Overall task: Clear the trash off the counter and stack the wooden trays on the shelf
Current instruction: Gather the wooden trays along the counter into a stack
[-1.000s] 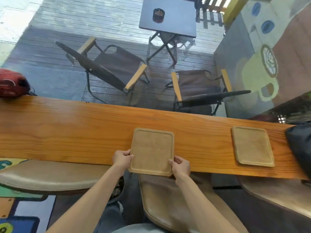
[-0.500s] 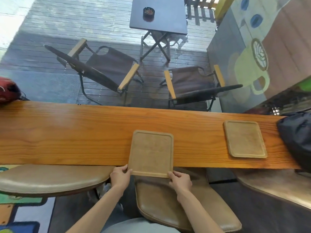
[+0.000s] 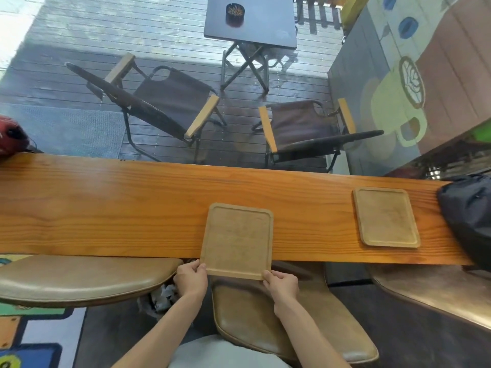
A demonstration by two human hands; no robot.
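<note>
You had the tray half off the counter, near edge overhanging toward you at 6 o'clock. L hand pinched its near-left corner, R hand its near-right corner, both clamped on the rim. 2nd tray lay flat at 3 o'clock, well apart, w/ a dark bag just beyond it.

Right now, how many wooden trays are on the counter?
2. One tray sits mid-counter, overhanging the near edge, gripped by the left hand and right hand. The second tray lies untouched to the right, beside a dark bag.
</note>
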